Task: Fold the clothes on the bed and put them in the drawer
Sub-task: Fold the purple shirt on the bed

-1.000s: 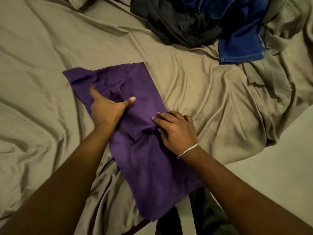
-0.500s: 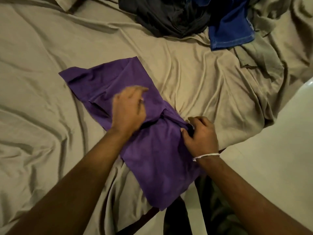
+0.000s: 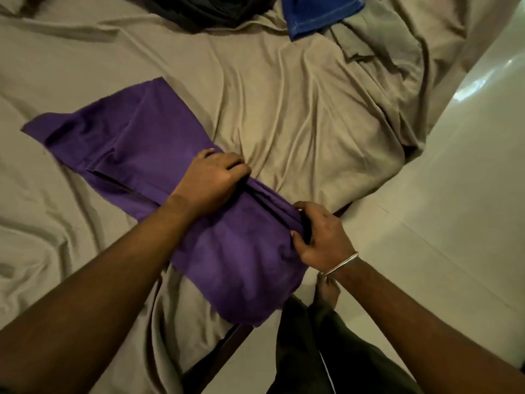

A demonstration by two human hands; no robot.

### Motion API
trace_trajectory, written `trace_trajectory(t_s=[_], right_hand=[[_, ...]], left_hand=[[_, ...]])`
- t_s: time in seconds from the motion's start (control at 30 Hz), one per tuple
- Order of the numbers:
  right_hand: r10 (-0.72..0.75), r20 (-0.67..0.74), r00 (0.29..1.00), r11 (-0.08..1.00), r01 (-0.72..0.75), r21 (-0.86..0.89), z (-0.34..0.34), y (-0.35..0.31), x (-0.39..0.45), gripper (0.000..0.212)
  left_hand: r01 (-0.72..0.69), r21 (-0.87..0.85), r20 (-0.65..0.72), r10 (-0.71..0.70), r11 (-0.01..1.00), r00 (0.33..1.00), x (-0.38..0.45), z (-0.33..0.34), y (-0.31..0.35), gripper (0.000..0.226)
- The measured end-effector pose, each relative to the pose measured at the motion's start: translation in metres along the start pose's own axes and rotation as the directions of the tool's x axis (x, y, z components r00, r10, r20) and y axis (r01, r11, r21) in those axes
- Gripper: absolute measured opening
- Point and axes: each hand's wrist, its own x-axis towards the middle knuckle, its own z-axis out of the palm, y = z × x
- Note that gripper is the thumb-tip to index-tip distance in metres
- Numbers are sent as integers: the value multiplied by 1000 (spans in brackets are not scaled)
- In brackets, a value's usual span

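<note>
The folding step is in hand: the left hand [image 3: 211, 177] and the right hand [image 3: 321, 233] both grip the right edge of the purple garment [image 3: 147, 149], which lies on the bed [image 3: 284, 109] under them. Next, this edge probably must go over leftward.

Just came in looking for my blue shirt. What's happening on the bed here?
A person is folding a purple garment at the edge of the bed. The left hand and the right hand both grip its bunched far-side edge. A blue garment and a dark garment lie unfolded at the far side.
</note>
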Motion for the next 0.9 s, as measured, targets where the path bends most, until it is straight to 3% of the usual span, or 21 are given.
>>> trace_trajectory(t_s=[0.13, 0.27, 0.33, 0.4, 0.53, 0.63, 0.73, 0.9], right_hand=[[-57, -87, 995, 989, 45, -138, -2, 16, -28, 15], [-39, -67, 997, 988, 29, -152, 6, 36, -54, 32], [-4, -8, 1000, 976, 2, -216, 11, 48, -63, 36], [18, -13, 1000, 958, -21, -285, 17, 57, -69, 24], [-46, -72, 996, 965, 25, -262, 23, 67, -82, 12], [-49, -111, 993, 984, 28, -177, 28, 73, -92, 22], [13, -89, 996, 987, -27, -158, 41, 78, -101, 42], [44, -178, 983, 956, -93, -277, 64, 80, -103, 14]], left_hand=[[49, 28, -3, -49, 998, 999, -3, 0, 5, 21], [94, 79, -40, -91, 992, 995, -1, 2, 17, 20], [44, 112, -55, -38, 993, 998, -1, 3, 20, 24], [-55, 154, -55, 64, 987, 996, -3, 6, 22, 26], [-140, 108, -98, 151, 984, 984, -4, 11, 31, 21], [-123, 93, -135, 135, 988, 981, -2, 12, 37, 15], [-169, 73, -87, 175, 983, 981, 0, 19, 39, 29], [-307, 49, -131, 311, 950, 941, 5, 29, 53, 23]])
